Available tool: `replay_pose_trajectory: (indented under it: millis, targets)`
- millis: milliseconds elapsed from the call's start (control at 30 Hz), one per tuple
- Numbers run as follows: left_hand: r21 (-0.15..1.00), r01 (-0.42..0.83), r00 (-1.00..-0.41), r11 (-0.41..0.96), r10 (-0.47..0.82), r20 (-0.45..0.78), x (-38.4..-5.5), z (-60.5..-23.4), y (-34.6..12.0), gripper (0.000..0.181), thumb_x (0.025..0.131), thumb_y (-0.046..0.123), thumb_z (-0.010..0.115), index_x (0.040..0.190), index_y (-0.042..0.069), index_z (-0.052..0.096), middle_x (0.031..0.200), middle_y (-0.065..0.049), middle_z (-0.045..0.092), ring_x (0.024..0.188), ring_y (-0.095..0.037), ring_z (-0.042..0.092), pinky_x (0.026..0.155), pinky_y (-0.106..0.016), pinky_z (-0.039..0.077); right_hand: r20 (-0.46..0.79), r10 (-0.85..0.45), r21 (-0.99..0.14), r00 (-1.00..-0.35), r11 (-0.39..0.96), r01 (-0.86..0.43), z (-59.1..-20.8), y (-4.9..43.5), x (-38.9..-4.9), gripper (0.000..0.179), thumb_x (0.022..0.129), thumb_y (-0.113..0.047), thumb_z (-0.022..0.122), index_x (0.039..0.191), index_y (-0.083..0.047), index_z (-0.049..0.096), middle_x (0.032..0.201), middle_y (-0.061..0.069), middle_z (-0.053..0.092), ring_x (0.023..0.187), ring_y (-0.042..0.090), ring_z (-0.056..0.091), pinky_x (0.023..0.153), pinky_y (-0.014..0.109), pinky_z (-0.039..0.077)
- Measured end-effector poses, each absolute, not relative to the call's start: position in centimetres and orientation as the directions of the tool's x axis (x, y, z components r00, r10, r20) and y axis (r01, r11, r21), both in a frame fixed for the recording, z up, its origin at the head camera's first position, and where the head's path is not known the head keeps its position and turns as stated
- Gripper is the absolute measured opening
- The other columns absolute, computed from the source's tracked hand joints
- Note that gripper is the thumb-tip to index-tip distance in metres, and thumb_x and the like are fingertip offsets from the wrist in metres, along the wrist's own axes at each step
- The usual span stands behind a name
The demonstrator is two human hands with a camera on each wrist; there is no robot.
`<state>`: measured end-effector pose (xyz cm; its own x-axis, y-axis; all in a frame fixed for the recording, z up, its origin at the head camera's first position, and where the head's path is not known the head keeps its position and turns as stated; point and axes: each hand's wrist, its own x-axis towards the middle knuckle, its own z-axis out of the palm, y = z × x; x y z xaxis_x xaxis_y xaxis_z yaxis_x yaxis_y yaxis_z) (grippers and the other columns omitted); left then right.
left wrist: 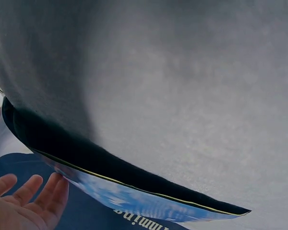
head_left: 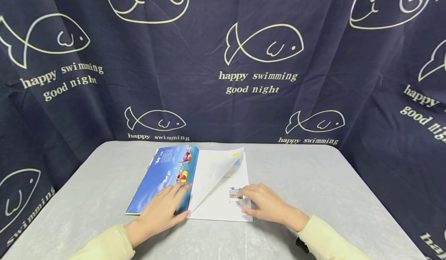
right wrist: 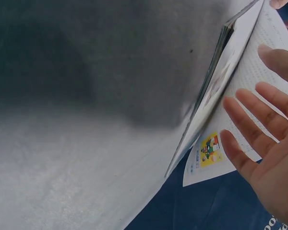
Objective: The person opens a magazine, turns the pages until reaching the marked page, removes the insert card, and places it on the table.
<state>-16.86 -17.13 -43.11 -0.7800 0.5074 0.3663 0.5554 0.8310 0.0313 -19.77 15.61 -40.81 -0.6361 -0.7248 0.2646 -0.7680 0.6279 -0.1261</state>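
Observation:
An open book lies on the table, its left page (head_left: 150,184) a blue sky picture with colourful figures and its right page (head_left: 219,211) white with text and a small photo. One thin white leaf (head_left: 211,173) stands partly raised across the right side, its upper corner curled up. My left hand (head_left: 161,210) rests with spread fingers on the lower part of the blue page, thumb by the book's gutter. At the book's right edge is my right hand (head_left: 266,204), fingers extended over the small photo. In the right wrist view, the raised leaf (right wrist: 259,76) shows behind loosely spread fingers.
The book lies on a pale grey table (head_left: 296,171). Dark blue curtains (head_left: 202,97) with white fish drawings and lettering hang behind and at both sides. A small black object (head_left: 302,245) shows under the right sleeve (head_left: 327,240).

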Motion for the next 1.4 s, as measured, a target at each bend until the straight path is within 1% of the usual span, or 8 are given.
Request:
replay_pose_trajectory:
  millis: [167,400,567,700,800,967,1133,1400]
  targets:
    - [0.036,0.563,-0.767,0.826,0.505,0.396,-16.88,-43.21,-17.10,0.078,0.080,0.047,0.063,0.141,0.012,0.031,0.133,-0.013,0.047,0.118,-0.028,0.050,0.091,-0.047,0.045,0.205,-0.732,-0.138,-0.650,0.636,-0.760,-40.96,15.60,-19.60,0.038,0.075,-0.030,0.070,0.109,-0.015,0.062,0.107,-0.004,0.065,0.095,0.011,0.058,0.079,0.028,0.043]
    - [0.068,0.571,-0.751,0.818,0.488,0.445,-16.93,-43.27,-16.98,0.091,0.074,0.043,0.068,0.146,0.012,0.020,0.142,-0.017,0.035,0.120,-0.032,0.048,0.090,-0.049,0.044,0.181,-0.744,-0.148,-0.643,0.626,-0.766,-41.14,15.65,-19.58,0.037,0.074,-0.030,0.071,0.107,-0.015,0.062,0.102,-0.006,0.065,0.082,0.002,0.053,0.074,0.025,0.041]
    - [0.058,0.581,-0.725,0.812,0.484,0.489,-16.99,-43.42,-16.97,0.094,0.071,0.041,0.071,0.146,0.012,0.021,0.147,-0.018,0.025,0.120,-0.036,0.045,0.092,-0.052,0.041,0.184,-0.750,-0.138,-0.636,0.621,-0.772,-41.27,15.69,-19.68,0.037,0.074,-0.031,0.072,0.106,-0.015,0.062,0.098,-0.008,0.064,0.081,0.001,0.051,0.073,0.025,0.041]
    - [0.026,0.579,-0.712,0.815,0.489,0.504,-17.00,-43.49,-16.94,0.093,0.070,0.041,0.070,0.146,0.015,0.022,0.152,-0.016,0.013,0.125,-0.038,0.037,0.100,-0.053,0.033,0.187,-0.754,-0.136,-0.630,0.615,-0.776,-41.31,15.70,-19.76,0.037,0.073,-0.031,0.072,0.105,-0.016,0.062,0.094,-0.009,0.063,0.079,0.001,0.050,0.071,0.024,0.040]
    - [0.000,0.563,-0.717,0.826,0.489,0.496,-17.03,-43.53,-16.94,0.089,0.070,0.043,0.069,0.145,0.019,0.026,0.153,-0.015,0.009,0.128,-0.040,0.030,0.101,-0.055,0.031,0.182,-0.753,-0.139,-0.633,0.617,-0.775,-41.29,15.70,-19.76,0.037,0.074,-0.032,0.071,0.105,-0.016,0.062,0.095,-0.008,0.063,0.081,0.001,0.051,0.072,0.024,0.041]
    - [-0.032,0.559,-0.715,0.829,0.501,0.487,-17.00,-43.59,-17.00,0.080,0.072,0.043,0.068,0.141,0.023,0.034,0.153,-0.013,0.009,0.134,-0.040,0.020,0.098,-0.058,0.030,0.176,-0.752,-0.141,-0.635,0.619,-0.773,-41.20,15.70,-19.72,0.037,0.074,-0.031,0.071,0.106,-0.015,0.062,0.100,-0.007,0.064,0.085,0.003,0.054,0.074,0.025,0.041]
    - [-0.052,0.584,-0.687,0.810,0.528,0.499,-16.96,-43.61,-17.05,0.072,0.073,0.038,0.067,0.138,0.022,0.041,0.152,-0.014,0.016,0.137,-0.038,0.014,0.100,-0.059,0.025,0.178,-0.753,-0.144,-0.633,0.617,-0.774,-41.21,15.68,-19.71,0.037,0.074,-0.031,0.071,0.106,-0.015,0.062,0.098,-0.007,0.064,0.082,0.002,0.052,0.073,0.025,0.041]
    - [-0.105,0.623,-0.649,0.775,0.587,0.485,-17.28,-43.75,-17.11,0.062,0.077,0.035,0.062,0.136,0.024,0.044,0.151,-0.012,0.020,0.136,-0.039,0.019,0.101,-0.059,0.016,0.172,-0.751,-0.168,-0.638,0.616,-0.770,-41.13,15.60,-19.55,0.035,0.074,-0.029,0.071,0.105,-0.016,0.062,0.092,-0.009,0.063,0.076,-0.001,0.048,0.071,0.023,0.039]
